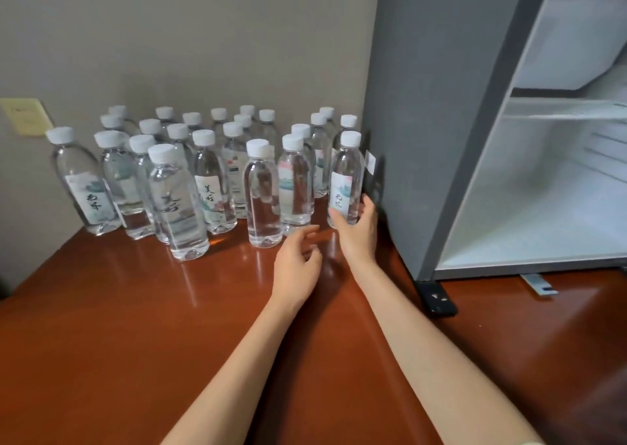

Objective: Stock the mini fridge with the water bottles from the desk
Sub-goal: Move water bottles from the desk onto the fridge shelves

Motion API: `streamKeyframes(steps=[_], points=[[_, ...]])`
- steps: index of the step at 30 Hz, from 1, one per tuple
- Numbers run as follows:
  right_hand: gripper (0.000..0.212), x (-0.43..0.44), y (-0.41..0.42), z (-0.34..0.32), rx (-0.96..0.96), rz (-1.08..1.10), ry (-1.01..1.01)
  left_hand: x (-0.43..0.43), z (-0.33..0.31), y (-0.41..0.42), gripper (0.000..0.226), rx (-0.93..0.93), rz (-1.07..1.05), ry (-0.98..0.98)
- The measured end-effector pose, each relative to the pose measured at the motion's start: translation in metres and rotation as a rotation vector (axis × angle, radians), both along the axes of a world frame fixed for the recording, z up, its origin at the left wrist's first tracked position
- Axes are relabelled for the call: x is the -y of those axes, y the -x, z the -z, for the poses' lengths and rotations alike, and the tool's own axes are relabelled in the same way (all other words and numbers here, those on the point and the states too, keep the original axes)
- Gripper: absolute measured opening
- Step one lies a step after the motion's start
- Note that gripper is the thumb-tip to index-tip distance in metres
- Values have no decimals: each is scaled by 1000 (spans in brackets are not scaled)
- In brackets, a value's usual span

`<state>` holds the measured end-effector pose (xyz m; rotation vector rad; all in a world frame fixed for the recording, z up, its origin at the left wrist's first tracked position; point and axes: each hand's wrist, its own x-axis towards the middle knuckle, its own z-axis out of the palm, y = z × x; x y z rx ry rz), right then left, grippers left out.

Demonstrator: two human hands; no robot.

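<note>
The rightmost water bottle [345, 179] stands on the desk [135, 309] just beside the mini fridge [424, 105], and the right hand [358, 230] is wrapped around its base, probably since it's nearest the open, empty-looking compartment. Left hand [297, 263] hovers open near another clear bottle [263, 196] (likely next). The rest of the bottles [176, 159] crowd the wall.

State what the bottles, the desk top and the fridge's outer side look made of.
Water bottles: clear thin plastic, white caps; you see through them.
Desk: glossy reddish-brown, likely varnished wood or laminate; it mirrors the bottles.
Mini fridge side: matte grey, probably painted metal, no reflections.
</note>
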<state>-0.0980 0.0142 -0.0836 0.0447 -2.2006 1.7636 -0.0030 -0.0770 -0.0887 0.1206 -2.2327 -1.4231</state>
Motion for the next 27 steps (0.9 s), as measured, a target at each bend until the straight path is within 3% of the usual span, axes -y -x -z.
streamKeyframes(steps=[3, 13, 20, 27], points=[[65, -2, 14, 1, 13, -41, 37, -9, 1, 20, 48, 4, 23, -43], [70, -3, 29, 8, 41, -143, 70, -7, 8, 36, 54, -5, 52, -161], [42, -14, 17, 6, 29, -214, 127, -8, 6, 33, 51, -24, 70, -227], [43, -23, -6, 1, 68, -314, 232, -12, 3, 27, 54, -37, 133, -289]])
